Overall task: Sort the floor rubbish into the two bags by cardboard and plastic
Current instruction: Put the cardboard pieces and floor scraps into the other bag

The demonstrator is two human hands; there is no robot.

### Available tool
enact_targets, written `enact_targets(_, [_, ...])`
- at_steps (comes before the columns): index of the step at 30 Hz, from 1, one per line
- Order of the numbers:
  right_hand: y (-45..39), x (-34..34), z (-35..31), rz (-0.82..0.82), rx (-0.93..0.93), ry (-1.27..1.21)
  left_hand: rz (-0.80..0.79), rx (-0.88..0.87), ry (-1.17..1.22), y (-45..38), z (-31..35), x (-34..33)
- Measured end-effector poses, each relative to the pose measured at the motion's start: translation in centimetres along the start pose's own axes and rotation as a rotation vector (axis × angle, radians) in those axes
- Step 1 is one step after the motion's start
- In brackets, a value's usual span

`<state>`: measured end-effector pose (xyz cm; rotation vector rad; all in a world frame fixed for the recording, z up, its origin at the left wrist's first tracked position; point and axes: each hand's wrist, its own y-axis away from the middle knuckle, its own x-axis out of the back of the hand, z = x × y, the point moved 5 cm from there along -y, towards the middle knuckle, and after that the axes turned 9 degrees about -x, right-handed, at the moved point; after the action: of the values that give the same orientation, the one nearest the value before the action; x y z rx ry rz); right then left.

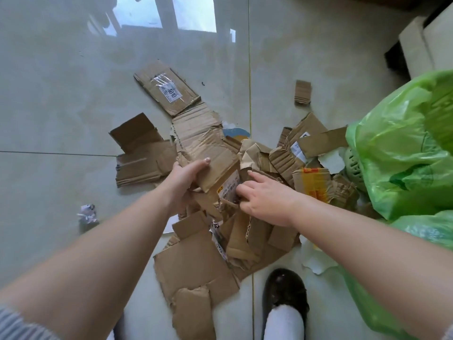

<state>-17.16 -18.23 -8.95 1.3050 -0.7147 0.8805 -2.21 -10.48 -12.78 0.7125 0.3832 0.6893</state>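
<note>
Starting at the far left, a crumpled scrap of paper [87,214] lay alone on the pale tiled floor [49,94]. Next came a folded cardboard piece [144,155] and, further off, a flattened box with a label [166,90]. My left hand [186,179] gripped the near edge of a long creased cardboard sheet [203,141], thumb on top and fingers curled beneath. My right hand [264,200] rested on the cardboard heap [245,231] just beside it, forefinger stretched out, the other fingers curled into the torn pieces. My dark shoe [285,290] stood below the heap. One small cardboard offcut [303,92] lay apart. At the right edge sat the green plastic bag [404,148].
</note>
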Motion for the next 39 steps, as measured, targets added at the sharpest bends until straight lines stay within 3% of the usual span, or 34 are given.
enact_targets(6, [0.3, -0.2, 0.7, -0.038, -0.018, 0.007, -0.066, -0.024, -0.388, -0.1, -0.1, 0.8])
enact_targets(10, [0.8, -0.2, 1.2, 0.008, -0.032, -0.012, -0.066, -0.01, -0.51, 0.0, -0.1, 1.3])
enact_targets(18, [2.5, -0.2, 2.7, 0.273, -0.15, -0.185, 0.048, -0.025, -0.248, 0.7, -1.6, 1.4])
enact_targets(22, [3.8, 0.4, 3.5, 0.288, -0.226, -0.314, 0.009, -0.109, -0.211, 1.9, -0.9, 0.6])
enact_targets(29, [8.0, 2.6, 5.0, 0.379, -0.639, -0.866, 0.051, -0.271, -0.249, 5.6, 2.7, 2.2])
enact_targets(33, [10.5, 4.7, 5.5, 0.545, -0.869, -1.411, 0.121, -0.365, -0.162, 8.6, 6.2, 3.2])
enact_targets(39, [14.7, 7.3, 5.8, 0.76, -1.094, -1.91, 0.056, -0.544, -0.066, 13.3, 11.5, -2.4])
